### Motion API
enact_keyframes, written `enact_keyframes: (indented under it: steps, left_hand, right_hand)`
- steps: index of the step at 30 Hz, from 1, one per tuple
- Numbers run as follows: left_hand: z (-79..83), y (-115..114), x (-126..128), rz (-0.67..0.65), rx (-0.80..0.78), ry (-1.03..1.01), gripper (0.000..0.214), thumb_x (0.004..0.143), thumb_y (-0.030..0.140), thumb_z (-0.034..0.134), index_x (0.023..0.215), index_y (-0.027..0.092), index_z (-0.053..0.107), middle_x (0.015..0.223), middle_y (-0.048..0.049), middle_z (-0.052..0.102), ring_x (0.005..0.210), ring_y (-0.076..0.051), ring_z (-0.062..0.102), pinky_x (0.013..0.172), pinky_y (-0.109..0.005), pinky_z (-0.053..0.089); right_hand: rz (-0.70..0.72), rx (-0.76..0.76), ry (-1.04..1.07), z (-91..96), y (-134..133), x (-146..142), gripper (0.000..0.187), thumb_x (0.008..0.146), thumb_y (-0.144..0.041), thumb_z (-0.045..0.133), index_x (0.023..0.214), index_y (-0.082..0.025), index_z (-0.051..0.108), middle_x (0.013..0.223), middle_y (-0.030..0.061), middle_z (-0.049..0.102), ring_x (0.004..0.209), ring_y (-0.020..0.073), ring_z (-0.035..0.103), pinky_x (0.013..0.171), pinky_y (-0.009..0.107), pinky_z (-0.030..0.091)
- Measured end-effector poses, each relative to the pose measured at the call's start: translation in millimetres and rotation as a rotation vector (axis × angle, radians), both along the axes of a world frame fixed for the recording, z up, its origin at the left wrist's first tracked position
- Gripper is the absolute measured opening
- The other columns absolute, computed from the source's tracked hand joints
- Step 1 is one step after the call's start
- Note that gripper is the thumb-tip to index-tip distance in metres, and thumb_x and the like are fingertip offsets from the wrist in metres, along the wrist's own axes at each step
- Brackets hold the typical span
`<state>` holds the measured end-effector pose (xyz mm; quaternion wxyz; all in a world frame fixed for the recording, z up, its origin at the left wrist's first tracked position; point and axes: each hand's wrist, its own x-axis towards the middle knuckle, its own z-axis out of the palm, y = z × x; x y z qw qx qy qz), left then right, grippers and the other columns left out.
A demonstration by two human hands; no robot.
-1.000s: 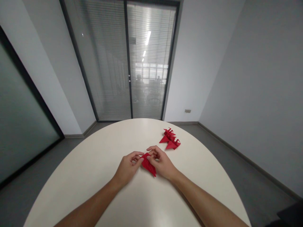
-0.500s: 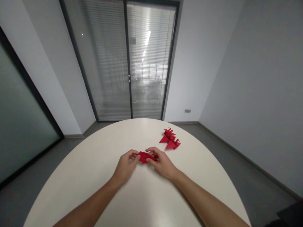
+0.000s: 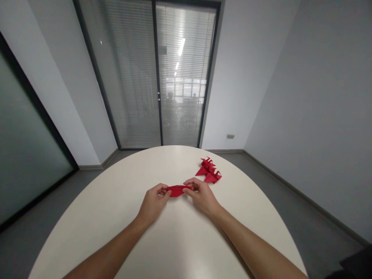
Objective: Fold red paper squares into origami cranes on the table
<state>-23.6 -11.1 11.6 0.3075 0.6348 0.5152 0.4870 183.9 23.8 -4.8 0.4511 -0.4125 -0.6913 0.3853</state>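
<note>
Standing right by the round white bench (image 3: 174, 248) here. Closest to me are two bare forearms coming in, one person, nobody else around.

The left hand (image 3: 152, 203) and right hand (image 3: 203, 195) each have fingers curled in and pinched shut on one end of a single red folded paper piece (image 3: 176, 190). It sits stretched flat and narrow between them, low over the middle of the bench; I can't tell if it's touching the top.

My read is that this is a mid-fold step, with the piece held by both tips. Any crease from here would need both pinches to stay even so the paper doesn't twist or tear.

Count: two hands, one piece being worked on. Further back to the right there's one little heap of red folded paper shapes (image 3: 209, 171). It looks like two or three, but they overlap too much to be sure.

Behind that is a glass door with blinds (image 3: 157, 77).
</note>
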Motion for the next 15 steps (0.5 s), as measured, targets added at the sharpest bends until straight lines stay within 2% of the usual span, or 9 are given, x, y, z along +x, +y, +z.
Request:
enact_keyframes:
  steps: [4, 6, 9, 12, 15]
  left_hand:
    - [-4.8, 6, -5, 0.106, 0.079, -0.008, 0.017, 0.079, 0.034, 0.063, 0.080, 0.018, 0.067, 0.073, -0.0029, 0.072, 0.068, -0.019, 0.066, 0.063, -0.027, 0.052]
    - [-4.9, 5, -7, 0.149, 0.108, -0.014, 0.017, 0.081, 0.035, 0.062, 0.081, 0.018, 0.066, 0.076, -0.0027, 0.072, 0.069, -0.019, 0.067, 0.061, -0.026, 0.051]
    - [-3.3, 2, -8, 0.199, 0.125, 0.031, 0.019, 0.085, 0.037, 0.060, 0.086, 0.019, 0.067, 0.082, -0.0031, 0.074, 0.065, -0.017, 0.066, 0.060, -0.026, 0.050]
    - [-2.1, -1, -6, 0.172, 0.163, 0.131, 0.016, 0.087, 0.031, 0.058, 0.093, 0.020, 0.068, 0.092, -0.0041, 0.074, 0.072, -0.018, 0.067, 0.067, -0.028, 0.052]
    - [-1.9, -4, -1, 0.064, 0.234, 0.214, 0.016, 0.088, 0.024, 0.055, 0.097, 0.022, 0.068, 0.099, -0.0045, 0.074, 0.090, -0.020, 0.068, 0.078, -0.031, 0.054]
  right_hand:
    - [-0.063, 0.006, 0.100, -2.1, 5, 3, 0.035, 0.083, -0.045, 0.070, 0.102, -0.017, 0.063, 0.078, 0.0021, 0.067, 0.073, 0.0174, 0.062, 0.068, 0.030, 0.046]
    - [-0.090, 0.004, 0.118, 0.2, 3, 1, 0.038, 0.082, -0.050, 0.070, 0.098, -0.017, 0.062, 0.074, 0.0012, 0.064, 0.069, 0.0168, 0.060, 0.065, 0.030, 0.046]
    - [-0.023, -0.070, 0.115, 6.6, -5, -7, 0.039, 0.081, -0.054, 0.070, 0.091, -0.016, 0.063, 0.073, 0.0020, 0.065, 0.068, 0.0164, 0.061, 0.067, 0.031, 0.049]
    - [0.088, -0.168, 0.191, 12.0, -16, -19, 0.042, 0.080, -0.052, 0.073, 0.100, -0.017, 0.063, 0.081, 0.0038, 0.068, 0.075, 0.0174, 0.066, 0.074, 0.033, 0.052]
    - [0.148, -0.181, 0.257, 13.6, -22, -27, 0.039, 0.081, -0.050, 0.073, 0.101, -0.017, 0.063, 0.095, 0.0074, 0.070, 0.083, 0.0183, 0.067, 0.080, 0.034, 0.053]
